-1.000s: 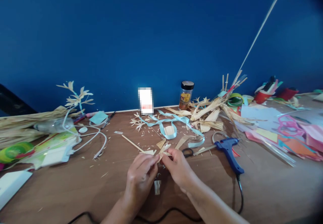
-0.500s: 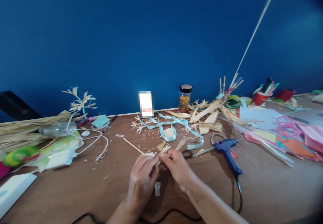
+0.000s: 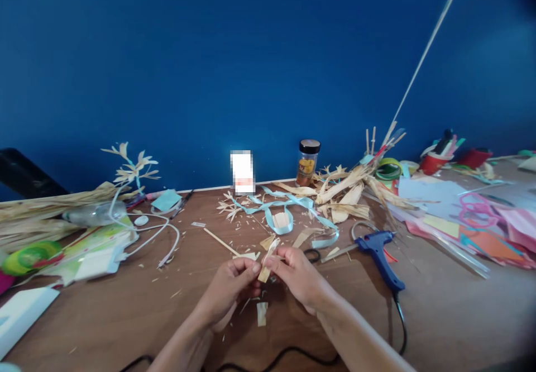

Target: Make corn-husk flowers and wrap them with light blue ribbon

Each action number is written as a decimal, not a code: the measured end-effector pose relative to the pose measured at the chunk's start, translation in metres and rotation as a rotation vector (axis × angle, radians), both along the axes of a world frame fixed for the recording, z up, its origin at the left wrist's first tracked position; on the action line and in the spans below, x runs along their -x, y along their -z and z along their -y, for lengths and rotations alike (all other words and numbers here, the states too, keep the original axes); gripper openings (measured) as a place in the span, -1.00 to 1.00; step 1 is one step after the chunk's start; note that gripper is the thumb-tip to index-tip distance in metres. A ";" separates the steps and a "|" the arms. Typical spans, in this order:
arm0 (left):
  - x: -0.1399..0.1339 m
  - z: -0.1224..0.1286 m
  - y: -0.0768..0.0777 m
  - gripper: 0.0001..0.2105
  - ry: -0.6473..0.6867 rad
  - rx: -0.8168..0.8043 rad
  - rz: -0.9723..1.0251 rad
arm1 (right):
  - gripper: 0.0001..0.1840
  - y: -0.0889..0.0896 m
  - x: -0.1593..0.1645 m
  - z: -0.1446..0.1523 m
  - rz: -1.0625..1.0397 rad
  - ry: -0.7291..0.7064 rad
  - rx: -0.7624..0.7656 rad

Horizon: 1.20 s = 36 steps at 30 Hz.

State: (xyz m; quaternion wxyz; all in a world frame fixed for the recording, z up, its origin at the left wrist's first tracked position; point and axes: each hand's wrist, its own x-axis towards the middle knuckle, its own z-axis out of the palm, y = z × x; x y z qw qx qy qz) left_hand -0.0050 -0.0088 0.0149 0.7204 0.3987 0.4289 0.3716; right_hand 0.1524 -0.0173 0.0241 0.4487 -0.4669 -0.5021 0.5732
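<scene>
head view | faces forward, down | desk (image 3: 452, 316) near, blue wall (image 3: 251, 70) beyond

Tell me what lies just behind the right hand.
Just beyond the right hand lie a tan husk-like piece and a black ring-shaped handle. Whatever lies directly under the hand is covered and can't be seen.

Craft table (image 3: 138, 322): glue gun (image 3: 380, 253), ribbon (image 3: 325, 243)
</scene>
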 end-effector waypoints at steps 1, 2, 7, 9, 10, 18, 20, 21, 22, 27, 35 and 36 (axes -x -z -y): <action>0.000 0.000 0.000 -0.79 0.004 0.012 0.008 | -0.74 0.000 0.000 0.000 0.002 -0.007 -0.017; 0.000 0.001 0.001 -0.79 0.014 0.022 0.017 | -0.74 0.000 0.000 0.000 0.004 -0.015 -0.032; -0.003 0.003 -0.002 -0.80 0.062 0.021 0.044 | -0.73 0.002 -0.001 -0.001 0.036 -0.043 -0.062; -0.004 0.003 -0.003 -0.79 0.074 0.004 0.031 | -0.76 0.002 -0.002 -0.001 0.050 -0.053 -0.075; -0.005 0.004 -0.003 -0.79 0.076 -0.008 0.020 | -0.77 0.001 -0.002 -0.001 0.061 -0.056 -0.084; -0.015 0.009 -0.001 -0.77 0.019 -0.213 -0.175 | -0.78 0.001 -0.005 -0.003 0.102 -0.083 -0.109; -0.017 0.009 0.000 -0.78 -0.024 -0.213 -0.170 | -0.77 0.002 -0.003 -0.003 0.070 -0.068 -0.107; -0.018 0.009 0.001 -0.79 -0.040 -0.199 -0.146 | -0.77 0.003 -0.001 -0.004 0.041 -0.059 -0.095; -0.018 0.009 0.002 -0.80 -0.048 -0.181 -0.114 | -0.77 0.004 0.000 -0.004 0.008 -0.048 -0.079; -0.017 0.008 0.005 -0.83 -0.038 -0.114 0.034 | -0.71 0.008 0.006 -0.004 -0.145 -0.042 0.013; -0.016 0.008 0.009 -0.85 -0.033 -0.035 0.206 | -0.77 0.009 0.006 -0.003 -0.314 -0.056 0.148; -0.015 0.008 0.009 -0.86 -0.021 -0.028 0.216 | -0.78 0.009 0.006 -0.003 -0.320 -0.062 0.136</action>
